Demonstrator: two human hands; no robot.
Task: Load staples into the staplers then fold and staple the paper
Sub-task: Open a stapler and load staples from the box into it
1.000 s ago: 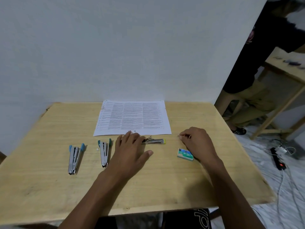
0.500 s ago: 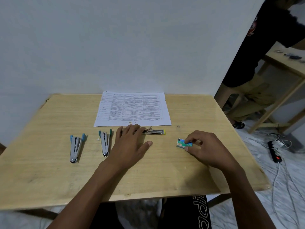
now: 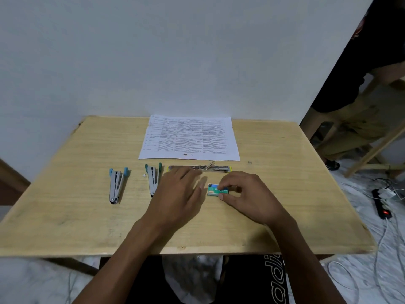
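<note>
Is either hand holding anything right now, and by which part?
The right hand pinches the green staple box at its right end, between thumb and fingertips. The left hand holds nothing and lies open.

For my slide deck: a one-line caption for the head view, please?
Right hand pinches the staple box on the wooden table; left hand open beside it.

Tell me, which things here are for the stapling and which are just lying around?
For the job:
- left stapler
- middle stapler
- opened stapler
- staple box, pinched by the right hand
- paper

Just lying about:
- power strip on the floor
- other wooden table at the right
</note>
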